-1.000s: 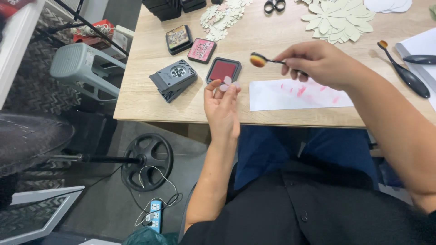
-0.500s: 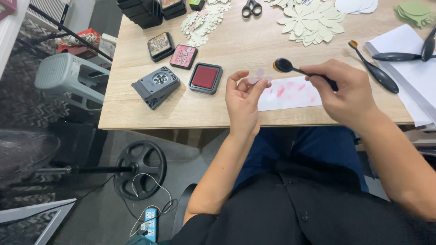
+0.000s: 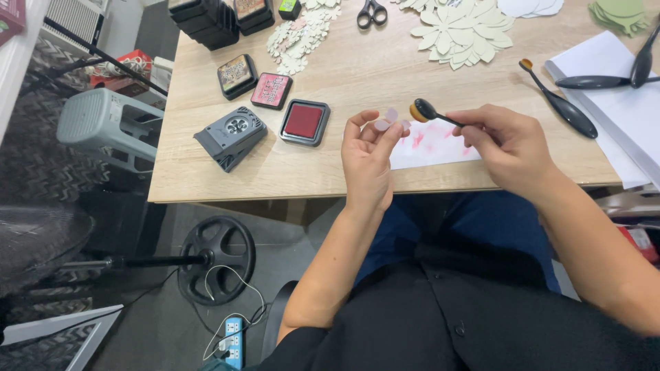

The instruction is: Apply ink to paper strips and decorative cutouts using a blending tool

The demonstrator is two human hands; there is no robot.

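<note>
Your left hand (image 3: 368,161) has come up off the counter (image 3: 357,75), fingers pinched on a small pale paper petal (image 3: 389,118). Your right hand (image 3: 512,148), clamped on the blending brush (image 3: 421,110), has brought its head beside the petal, above the pink-smudged paper sheet (image 3: 433,144): inking looks close.

On the worktop (image 3: 206,178), an open ink pad (image 3: 304,121) lay between a paper punch (image 3: 231,135) on its left and a sheet of paper (image 3: 430,145) on its right. Behind it sat two closed ink pads (image 3: 254,81). Scissors (image 3: 372,12) lay at the far edge, with paper flowers (image 3: 462,31) to their right.
</note>
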